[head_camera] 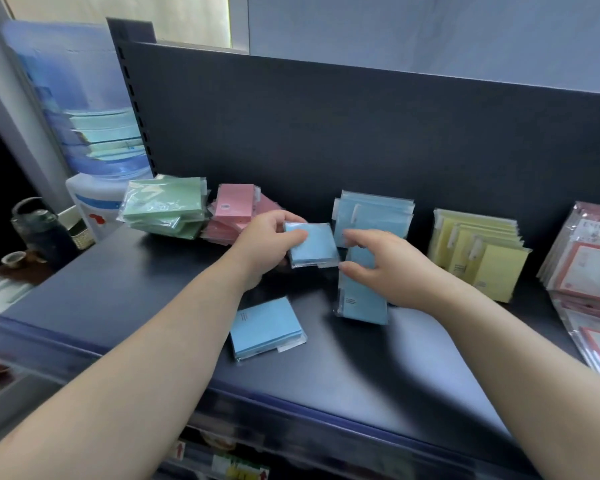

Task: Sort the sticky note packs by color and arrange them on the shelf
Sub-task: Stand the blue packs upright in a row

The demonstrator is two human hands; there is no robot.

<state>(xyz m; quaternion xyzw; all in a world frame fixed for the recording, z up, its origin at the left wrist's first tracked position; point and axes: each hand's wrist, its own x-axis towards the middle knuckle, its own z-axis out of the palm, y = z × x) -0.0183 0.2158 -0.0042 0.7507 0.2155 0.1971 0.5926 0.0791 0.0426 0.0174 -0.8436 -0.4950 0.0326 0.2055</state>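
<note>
My left hand (269, 239) grips a blue sticky note pack (314, 247) above the dark shelf (118, 296). My right hand (388, 265) holds a row of blue packs (362, 303) standing on edge. More blue packs (374, 213) lean against the back panel behind them. One blue pack (265, 327) lies flat near the front edge. Green packs (163, 209) are piled at the far left, with pink packs (234, 211) beside them. Yellow packs (478, 251) stand in a row on the right.
Red-bordered packs in clear wrap (589, 268) are stacked at the far right. A water dispenser (90, 140) stands left of the shelf, with a dark kettle (40, 226) and a cup (12, 259) on a low surface beside it.
</note>
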